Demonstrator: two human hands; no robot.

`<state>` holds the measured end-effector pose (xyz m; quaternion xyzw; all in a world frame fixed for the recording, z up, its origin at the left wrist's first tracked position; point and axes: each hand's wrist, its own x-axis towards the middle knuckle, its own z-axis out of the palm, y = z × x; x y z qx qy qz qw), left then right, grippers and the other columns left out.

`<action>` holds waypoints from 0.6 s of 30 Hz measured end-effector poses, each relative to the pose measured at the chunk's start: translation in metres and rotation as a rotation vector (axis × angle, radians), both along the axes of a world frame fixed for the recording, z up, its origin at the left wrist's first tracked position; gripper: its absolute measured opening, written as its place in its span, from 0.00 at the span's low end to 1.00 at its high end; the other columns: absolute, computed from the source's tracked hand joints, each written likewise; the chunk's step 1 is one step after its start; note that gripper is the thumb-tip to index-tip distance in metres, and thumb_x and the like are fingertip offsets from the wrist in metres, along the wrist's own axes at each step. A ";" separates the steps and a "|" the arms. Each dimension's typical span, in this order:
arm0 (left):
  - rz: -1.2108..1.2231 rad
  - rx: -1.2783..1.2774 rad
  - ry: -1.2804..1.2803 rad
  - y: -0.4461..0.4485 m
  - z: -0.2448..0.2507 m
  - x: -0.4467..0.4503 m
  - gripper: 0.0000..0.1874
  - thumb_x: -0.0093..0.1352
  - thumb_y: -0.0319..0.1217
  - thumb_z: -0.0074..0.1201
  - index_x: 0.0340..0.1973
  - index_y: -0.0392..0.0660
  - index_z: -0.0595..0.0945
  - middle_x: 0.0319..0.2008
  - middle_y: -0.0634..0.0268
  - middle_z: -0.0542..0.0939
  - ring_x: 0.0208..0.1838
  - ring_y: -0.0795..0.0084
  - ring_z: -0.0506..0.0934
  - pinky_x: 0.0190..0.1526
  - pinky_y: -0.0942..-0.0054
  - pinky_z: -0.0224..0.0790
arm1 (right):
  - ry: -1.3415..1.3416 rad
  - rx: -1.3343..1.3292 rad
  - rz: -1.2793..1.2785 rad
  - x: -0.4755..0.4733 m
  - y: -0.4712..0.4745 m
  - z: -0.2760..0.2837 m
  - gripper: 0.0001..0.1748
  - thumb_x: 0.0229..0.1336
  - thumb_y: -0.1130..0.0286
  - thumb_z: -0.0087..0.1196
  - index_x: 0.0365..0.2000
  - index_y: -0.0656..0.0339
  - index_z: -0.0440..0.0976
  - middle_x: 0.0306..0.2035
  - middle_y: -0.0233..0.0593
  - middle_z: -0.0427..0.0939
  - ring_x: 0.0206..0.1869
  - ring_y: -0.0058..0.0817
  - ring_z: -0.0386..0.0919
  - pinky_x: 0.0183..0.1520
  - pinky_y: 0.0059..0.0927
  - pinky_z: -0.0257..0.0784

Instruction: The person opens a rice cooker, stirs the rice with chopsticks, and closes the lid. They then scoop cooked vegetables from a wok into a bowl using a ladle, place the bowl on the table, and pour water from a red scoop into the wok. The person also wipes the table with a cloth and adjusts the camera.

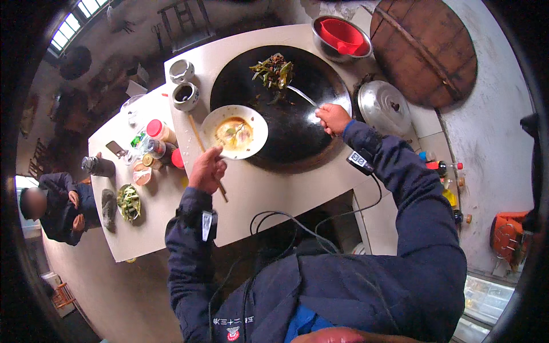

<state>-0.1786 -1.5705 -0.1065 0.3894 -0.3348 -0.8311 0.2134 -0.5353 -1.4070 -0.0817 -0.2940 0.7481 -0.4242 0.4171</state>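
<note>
My left hand (pixel 207 170) grips the near edge of a white plate (pixel 258 133), which is tipped beside the wok's left rim and holds brownish liquid and food scraps. Wooden chopsticks (pixel 197 133) run beneath or beside that hand; whether its fingers hold them I cannot tell. In my right hand (pixel 333 119) is the handle of a metal spatula or ladle (pixel 303 95), its head hidden under cooked green leaves with reddish bits (pixel 273 73). That food is at the far part of a large black wok (pixel 296 137) set into the counter.
Two small ceramic pots (pixel 185 97) stand left of the wok. Jars (pixel 159 130) and a dish of cut greens (pixel 128 202) are farther left, near a seated person. A metal bowl with a red plastic strainer or scoop (pixel 342 36), an aluminium lid (pixel 383 107) and bottles (pixel 440 166) lie rightward.
</note>
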 end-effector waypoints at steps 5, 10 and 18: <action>-0.083 0.122 0.128 0.006 -0.014 -0.057 0.07 0.67 0.35 0.53 0.32 0.48 0.72 0.20 0.73 0.69 0.15 0.83 0.64 0.13 0.85 0.48 | -0.036 -0.042 0.011 0.029 0.048 0.062 0.11 0.62 0.64 0.48 0.30 0.61 0.70 0.16 0.29 0.67 0.12 0.18 0.65 0.13 0.23 0.58; -0.078 0.135 0.161 0.019 -0.014 -0.089 0.06 0.67 0.33 0.52 0.35 0.47 0.72 0.20 0.71 0.72 0.17 0.82 0.70 0.12 0.86 0.55 | 0.083 -0.063 0.123 0.060 0.086 0.080 0.12 0.62 0.63 0.50 0.27 0.61 0.71 0.17 0.27 0.67 0.13 0.16 0.63 0.15 0.21 0.59; -0.020 0.052 0.264 0.048 -0.010 -0.086 0.08 0.65 0.33 0.56 0.32 0.49 0.72 0.20 0.72 0.69 0.21 0.81 0.70 0.14 0.85 0.51 | 0.795 -0.202 0.208 0.084 0.123 0.059 0.12 0.57 0.60 0.51 0.31 0.59 0.72 0.26 0.53 0.75 0.30 0.54 0.74 0.31 0.47 0.69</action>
